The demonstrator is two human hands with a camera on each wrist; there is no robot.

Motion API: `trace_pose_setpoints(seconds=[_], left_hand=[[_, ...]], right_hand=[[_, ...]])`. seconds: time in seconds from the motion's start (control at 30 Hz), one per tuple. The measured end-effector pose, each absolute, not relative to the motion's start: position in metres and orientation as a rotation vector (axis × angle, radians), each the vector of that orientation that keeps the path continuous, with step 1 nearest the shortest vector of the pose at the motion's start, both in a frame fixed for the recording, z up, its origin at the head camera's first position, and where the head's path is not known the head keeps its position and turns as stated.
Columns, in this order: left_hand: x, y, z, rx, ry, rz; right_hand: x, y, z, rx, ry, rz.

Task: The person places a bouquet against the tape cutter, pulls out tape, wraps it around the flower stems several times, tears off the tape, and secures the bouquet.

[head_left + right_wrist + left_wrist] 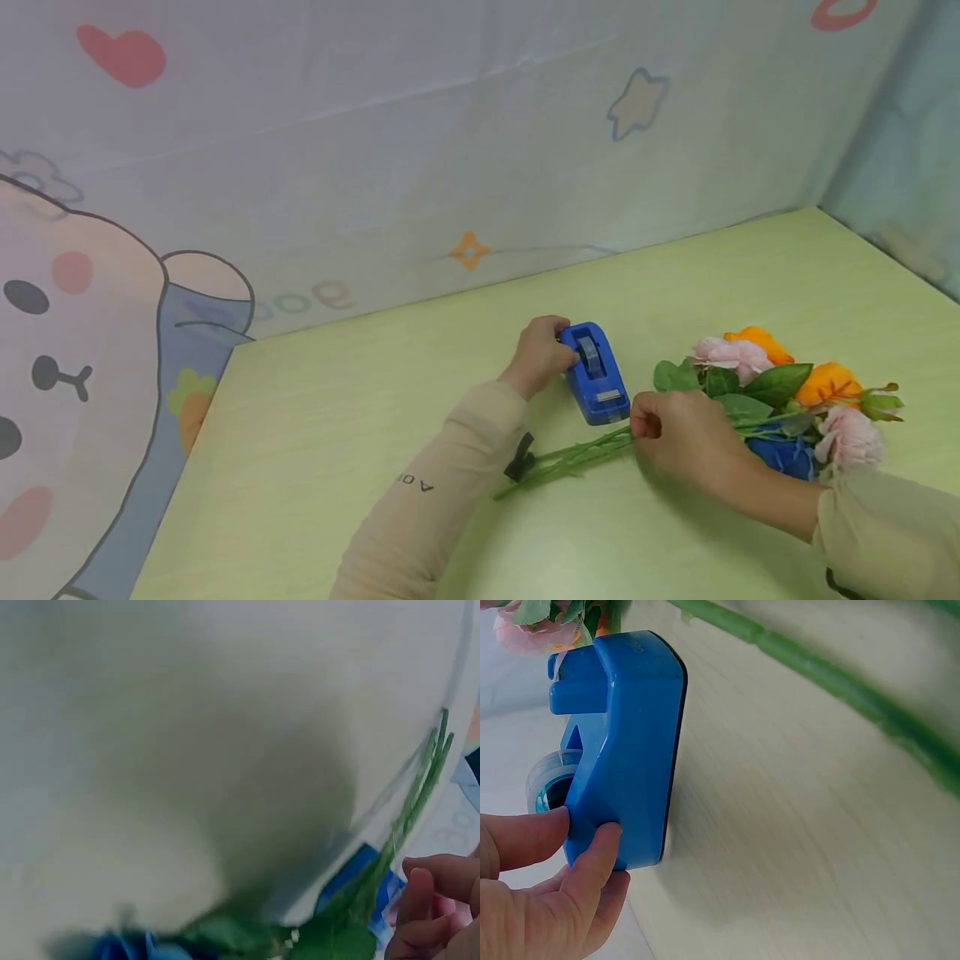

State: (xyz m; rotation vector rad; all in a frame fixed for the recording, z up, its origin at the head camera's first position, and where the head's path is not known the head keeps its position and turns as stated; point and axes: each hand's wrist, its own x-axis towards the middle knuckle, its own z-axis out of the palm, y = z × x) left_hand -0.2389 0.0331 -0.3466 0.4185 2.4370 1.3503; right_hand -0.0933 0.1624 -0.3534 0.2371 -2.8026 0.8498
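My left hand (536,354) grips the back end of a blue tape dispenser (611,392), thumb beside its roll of clear tape (590,358). In the left wrist view, the dispenser's flat base faces the table side, and a thin translucent strip (560,666) shows at its front end. Close by that front end, my right hand (686,433) pinches the tape's end between thumb and forefinger, over the green stems (577,457) of a bunch of artificial flowers. Blooms in pink (731,358), orange (828,385) and blue (783,454) lie to the right, partly behind that hand.
The bunch lies on a pale green table (360,400), its stem ends pointing left beneath the left forearm. A small black piece (520,458) sits by the left sleeve. A printed cloth (375,167) with cartoon figures hangs behind the table.
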Motion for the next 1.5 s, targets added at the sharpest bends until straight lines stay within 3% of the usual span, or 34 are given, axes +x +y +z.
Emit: trace_pose_setpoints(seconds=[0.4, 1.0, 1.5], left_hand=[[-0.238, 0.031, -0.347, 0.421, 2.438, 1.355], [-0.235, 0.030, -0.346, 0.403, 2.426, 1.362], [-0.241, 0.017, -0.354, 0.612, 2.357, 1.338]], right_hand=[[-0.106, 0.169, -0.364, 0.921, -2.533, 0.099], [-0.115, 0.173, -0.395, 1.076, -2.163, 0.055], [-0.121, 0.176, -0.399, 1.162, -2.084, -0.031]])
